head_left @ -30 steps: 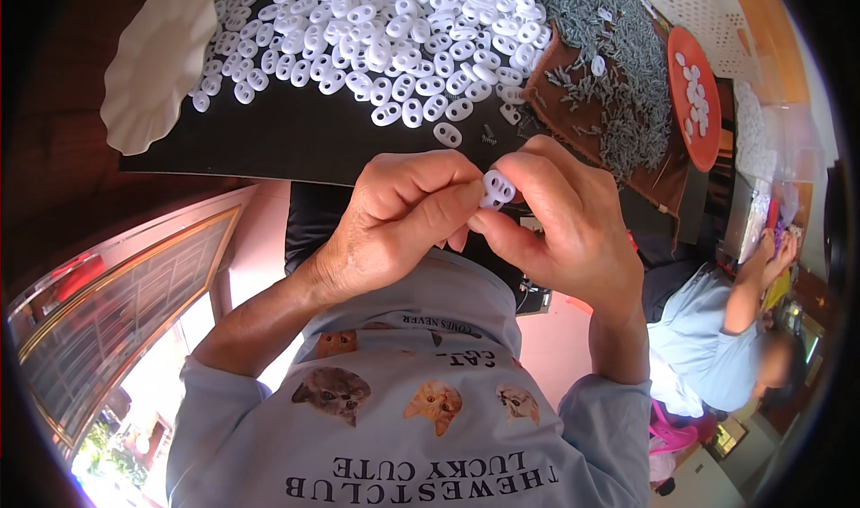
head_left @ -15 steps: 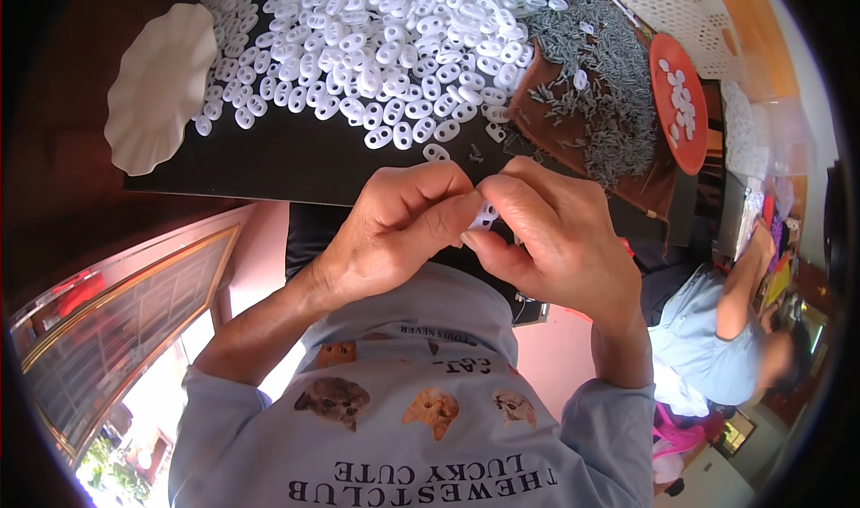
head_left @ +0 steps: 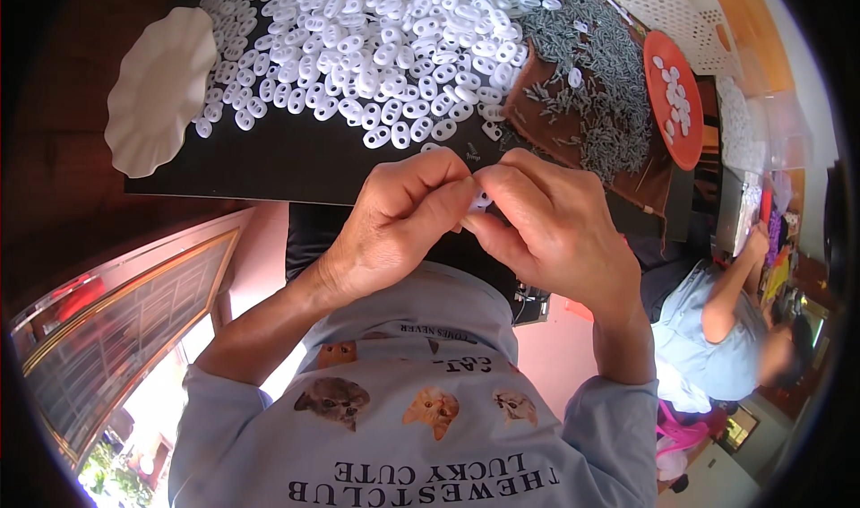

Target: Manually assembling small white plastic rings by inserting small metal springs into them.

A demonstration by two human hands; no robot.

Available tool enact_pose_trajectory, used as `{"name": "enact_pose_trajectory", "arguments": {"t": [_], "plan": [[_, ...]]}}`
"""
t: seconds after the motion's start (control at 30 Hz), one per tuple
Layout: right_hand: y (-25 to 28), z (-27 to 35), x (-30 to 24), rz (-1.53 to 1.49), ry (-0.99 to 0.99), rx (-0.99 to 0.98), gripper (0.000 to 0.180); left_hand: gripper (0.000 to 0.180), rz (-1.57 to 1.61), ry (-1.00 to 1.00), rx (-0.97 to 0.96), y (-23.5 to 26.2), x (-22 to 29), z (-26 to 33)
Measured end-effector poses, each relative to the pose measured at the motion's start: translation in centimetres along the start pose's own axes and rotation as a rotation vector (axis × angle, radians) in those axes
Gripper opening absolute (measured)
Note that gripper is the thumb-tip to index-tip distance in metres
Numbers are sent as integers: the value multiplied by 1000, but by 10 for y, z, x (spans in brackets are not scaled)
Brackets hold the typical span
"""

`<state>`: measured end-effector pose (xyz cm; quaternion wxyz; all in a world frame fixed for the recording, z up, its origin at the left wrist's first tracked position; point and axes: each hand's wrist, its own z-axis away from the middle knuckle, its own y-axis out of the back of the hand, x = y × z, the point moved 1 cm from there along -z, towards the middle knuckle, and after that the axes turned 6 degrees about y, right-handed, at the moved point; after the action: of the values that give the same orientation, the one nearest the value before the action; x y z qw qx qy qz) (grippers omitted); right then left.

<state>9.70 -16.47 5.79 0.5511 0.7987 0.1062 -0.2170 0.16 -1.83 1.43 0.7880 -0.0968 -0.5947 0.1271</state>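
Close together above the table's front edge, my left hand (head_left: 399, 217) and my right hand (head_left: 551, 226) pinch one small white oval plastic piece with two holes (head_left: 481, 201) between thumbs and forefingers. Fingertips cover most of it, so whether a smaller part sits in it cannot be seen. Beyond my hands spreads a large heap of similar white two-hole pieces (head_left: 358, 55). A pile of small grey springs (head_left: 614, 105) lies to the right on a brown cloth (head_left: 546, 105). A few springs (head_left: 473, 152) rest on the table just past my fingers.
The black table (head_left: 296, 163) carries a cream scalloped tray (head_left: 159, 91) at the left. An orange-red dish (head_left: 658, 78) with several white pieces stands at the right, near a white perforated basket (head_left: 685, 15). Another person in blue (head_left: 712, 329) sits at the far right.
Both hands have moved slightly up and toward the heap with the white piece between them. Less of the piece shows between my fingers now.
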Motion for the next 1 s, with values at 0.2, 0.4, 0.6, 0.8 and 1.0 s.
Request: {"name": "enact_pose_trajectory", "arguments": {"t": [0.2, 0.4, 0.6, 0.8, 1.0], "plan": [[-6, -3, -4, 120, -18, 123, 30, 16, 121, 0, 31, -1, -1, 2], [-14, -2, -2, 215, -8, 113, 36, 16, 161, -8, 29, -3, -3, 3], [-15, 0, 7, 288, 88, 62, 35, 17, 73, -10, 4, -2, -2, 0], [-10, 0, 12, 224, 140, -18, 32, 17, 50, 40, -44, -4, -7, -5], [-12, -3, 14, 81, 104, -124, 30, 14, 99, 21, -34, -6, -12, -6]]}}
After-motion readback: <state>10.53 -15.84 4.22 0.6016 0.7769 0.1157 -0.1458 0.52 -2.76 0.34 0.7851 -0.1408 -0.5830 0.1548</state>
